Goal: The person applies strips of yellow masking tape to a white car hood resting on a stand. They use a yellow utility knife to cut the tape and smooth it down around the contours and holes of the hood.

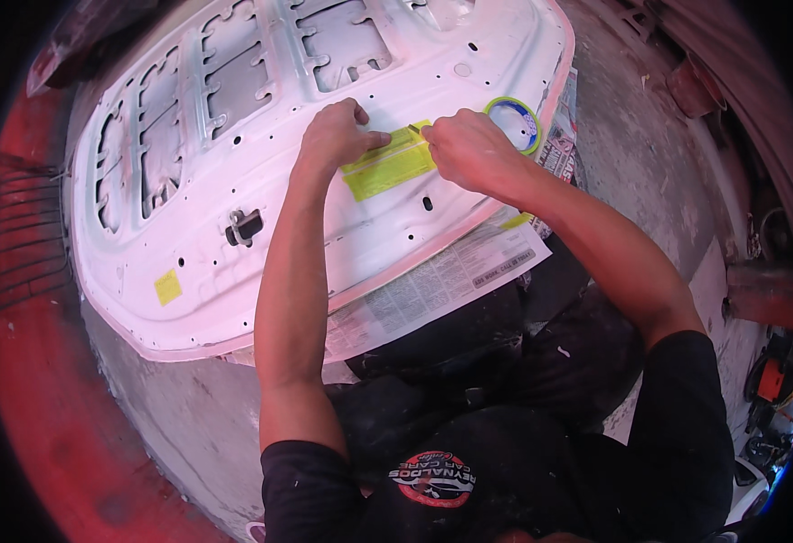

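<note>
A white-painted car hood (306, 222), its ribbed inner side up, lies in front of me. Strips of yellow masking tape (383, 181) are stuck side by side on it. My left hand (335, 136) rests at their left end, thumb stretched onto the tape and apart from the bent fingers. At the right end of the upper strip, my right hand (469, 152) is closed in a pinch; a small thin dark tip (414, 129) shows at its fingertips, too small to name. Just beyond that hand lies a roll of yellow-green tape (534, 131) with a blue-and-white core.
A separate yellow tape patch (168, 288) sits near the hood's left edge. A metal latch bracket (244, 226) stands up from the panel. Newspaper (441, 281) sticks out under the near edge. A floor grate (30, 231) lies at left, and a reddish container (693, 88) stands at right.
</note>
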A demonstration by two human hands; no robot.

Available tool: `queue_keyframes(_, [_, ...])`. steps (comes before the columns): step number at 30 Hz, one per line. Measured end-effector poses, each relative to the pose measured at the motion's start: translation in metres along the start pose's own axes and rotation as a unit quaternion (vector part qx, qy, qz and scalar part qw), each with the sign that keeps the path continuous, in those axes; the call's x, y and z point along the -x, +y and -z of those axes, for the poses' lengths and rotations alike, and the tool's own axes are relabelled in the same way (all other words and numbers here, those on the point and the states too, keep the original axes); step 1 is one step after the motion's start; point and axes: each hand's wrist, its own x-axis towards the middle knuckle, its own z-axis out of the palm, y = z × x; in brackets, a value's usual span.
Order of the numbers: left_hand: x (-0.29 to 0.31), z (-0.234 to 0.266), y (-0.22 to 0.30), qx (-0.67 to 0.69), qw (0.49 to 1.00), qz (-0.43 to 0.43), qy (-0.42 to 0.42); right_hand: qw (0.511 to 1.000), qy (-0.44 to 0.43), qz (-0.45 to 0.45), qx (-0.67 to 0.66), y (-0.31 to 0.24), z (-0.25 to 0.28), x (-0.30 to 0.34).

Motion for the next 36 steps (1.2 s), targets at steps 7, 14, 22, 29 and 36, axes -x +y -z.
queue_keyframes(7, [0.001, 0.000, 0.001, 0.007, 1.000, -0.005, -0.001, 1.000, 0.019, -0.002, 0.012, -0.002, -0.003, 0.007])
queue_keyframes(14, [-0.002, -0.004, -0.006, -0.001, 0.999, -0.038, 0.012, 1.000, 0.008, -0.011, 0.002, -0.006, -0.004, 0.006])
queue_keyframes(22, [-0.004, -0.006, -0.008, 0.004, 0.999, -0.031, 0.009, 0.996, 0.007, -0.060, -0.061, -0.015, -0.003, 0.006])
queue_keyframes(29, [0.002, 0.000, 0.001, 0.010, 1.000, -0.002, -0.008, 0.983, 0.001, -0.115, -0.142, -0.018, 0.012, 0.007])
queue_keyframes(36, [0.002, 0.000, 0.001, 0.009, 1.000, -0.003, -0.001, 0.985, 0.018, -0.105, -0.138, -0.027, 0.009, 0.010])
